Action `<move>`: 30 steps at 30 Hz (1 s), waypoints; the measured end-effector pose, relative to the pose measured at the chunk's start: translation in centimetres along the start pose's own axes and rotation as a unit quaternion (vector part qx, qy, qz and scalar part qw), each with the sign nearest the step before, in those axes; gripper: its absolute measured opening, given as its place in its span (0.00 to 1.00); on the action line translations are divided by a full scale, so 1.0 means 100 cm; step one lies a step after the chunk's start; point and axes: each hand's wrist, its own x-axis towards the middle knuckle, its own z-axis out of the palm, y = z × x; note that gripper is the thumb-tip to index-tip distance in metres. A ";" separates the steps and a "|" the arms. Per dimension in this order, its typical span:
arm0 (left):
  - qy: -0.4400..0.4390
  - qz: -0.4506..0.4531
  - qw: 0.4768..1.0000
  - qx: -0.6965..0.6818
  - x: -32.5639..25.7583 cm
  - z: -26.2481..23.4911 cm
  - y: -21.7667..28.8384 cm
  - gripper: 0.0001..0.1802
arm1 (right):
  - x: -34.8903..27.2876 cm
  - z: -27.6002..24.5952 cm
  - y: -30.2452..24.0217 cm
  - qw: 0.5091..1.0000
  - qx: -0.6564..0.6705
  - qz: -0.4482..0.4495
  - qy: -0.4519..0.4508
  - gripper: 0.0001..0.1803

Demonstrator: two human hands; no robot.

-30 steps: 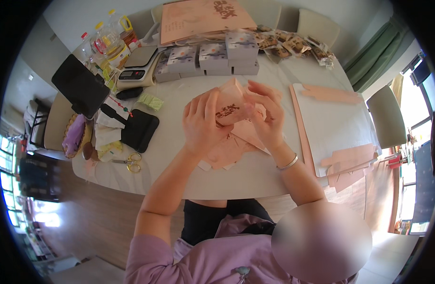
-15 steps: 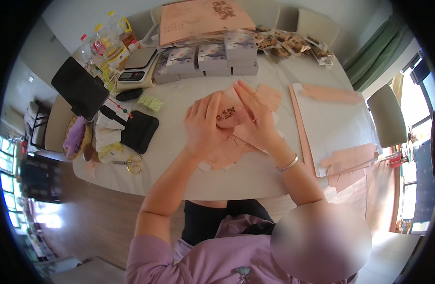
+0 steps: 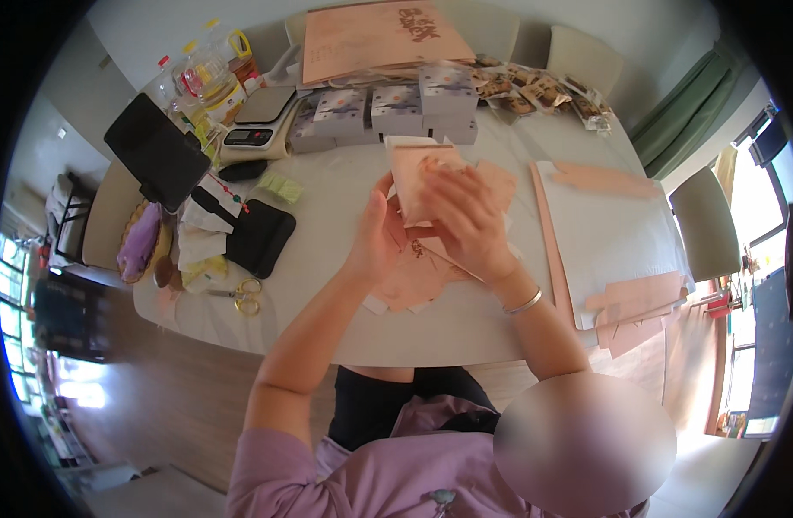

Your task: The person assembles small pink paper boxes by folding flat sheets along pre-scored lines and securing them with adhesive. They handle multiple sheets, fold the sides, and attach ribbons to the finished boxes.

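A small pink paper box [image 3: 407, 177] stands raised above the table with white-lined flaps sticking up at its top. My left hand [image 3: 375, 233] is wrapped round its left side and lower part. Across the front of the box lies my right hand [image 3: 470, 220], its fingers blurred by motion; whether they grip is unclear. Beneath both hands, several flat pink paper pieces [image 3: 409, 285] overlap on the table, one with dark printing.
A sheet stack [image 3: 608, 224] with pink strips lies right. Printed boxes [image 3: 396, 112], a kitchen scale [image 3: 263, 125] and wrapped packets [image 3: 535, 86] stand at the back. A tablet on a stand [image 3: 159, 151] and gold-handled scissors [image 3: 247, 296] are left.
The pink box has been tipped and turned upward, so its flapped end now points away from me. My left hand has shifted to its side, while my right hand has swept across its front.
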 end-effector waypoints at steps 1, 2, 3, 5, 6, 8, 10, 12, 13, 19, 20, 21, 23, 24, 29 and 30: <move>0.023 -0.024 0.999 0.036 0.001 -0.002 0.003 0.32 | -0.001 -0.002 -0.005 0.999 0.012 -0.015 -0.037 0.26; 0.044 -0.050 0.995 0.071 0.002 -0.005 0.008 0.31 | -0.003 -0.001 -0.004 0.997 0.059 -0.022 -0.047 0.26; 0.066 -0.076 0.989 0.106 0.005 -0.007 0.011 0.30 | -0.007 0.000 0.000 0.992 0.106 -0.030 -0.056 0.25; 0.120 -0.104 0.980 0.118 0.009 -0.007 0.019 0.28 | -0.001 -0.004 -0.004 0.990 0.134 0.019 -0.046 0.26; 0.148 -0.117 0.974 0.124 0.009 -0.007 0.021 0.27 | 0.013 -0.015 -0.014 0.990 0.113 0.075 -0.028 0.28; 0.146 -0.089 0.980 0.102 0.008 -0.007 0.019 0.27 | 0.013 -0.013 -0.014 0.947 0.232 0.219 0.020 0.30; 0.125 -0.079 0.985 0.090 0.011 -0.004 0.016 0.27 | -0.008 0.005 0.005 0.788 0.483 0.374 0.078 0.34; 0.103 -0.081 0.987 0.094 0.008 -0.004 0.016 0.27 | -0.006 0.000 0.012 0.728 0.533 0.431 -0.012 0.35; 0.101 -0.081 0.988 0.089 0.008 -0.005 0.016 0.27 | -0.006 -0.002 0.014 0.693 0.554 0.457 -0.057 0.36; 0.087 -0.093 0.987 0.097 0.009 -0.003 0.014 0.28 | -0.004 -0.007 0.016 0.604 0.607 0.515 -0.031 0.33; 0.083 -0.096 0.988 0.092 0.008 -0.005 0.012 0.28 | -0.004 -0.008 0.018 0.592 0.614 0.520 -0.039 0.32; 0.079 -0.098 0.988 0.088 0.008 -0.007 0.011 0.28 | -0.004 -0.009 0.021 0.581 0.620 0.525 -0.046 0.31; 0.083 -0.099 0.988 0.083 0.008 -0.011 0.009 0.28 | -0.004 -0.009 0.022 0.577 0.622 0.527 -0.051 0.30; 0.085 -0.100 0.988 0.081 0.009 -0.013 0.009 0.28 | -0.005 -0.008 0.021 0.584 0.619 0.523 -0.049 0.30; 0.117 -0.092 0.982 0.113 0.010 -0.016 0.008 0.27 | -0.010 -0.005 0.024 0.609 0.604 0.512 -0.052 0.31; 0.118 -0.086 0.980 0.137 0.010 -0.018 0.007 0.27 | -0.009 -0.005 0.023 0.608 0.603 0.513 -0.053 0.31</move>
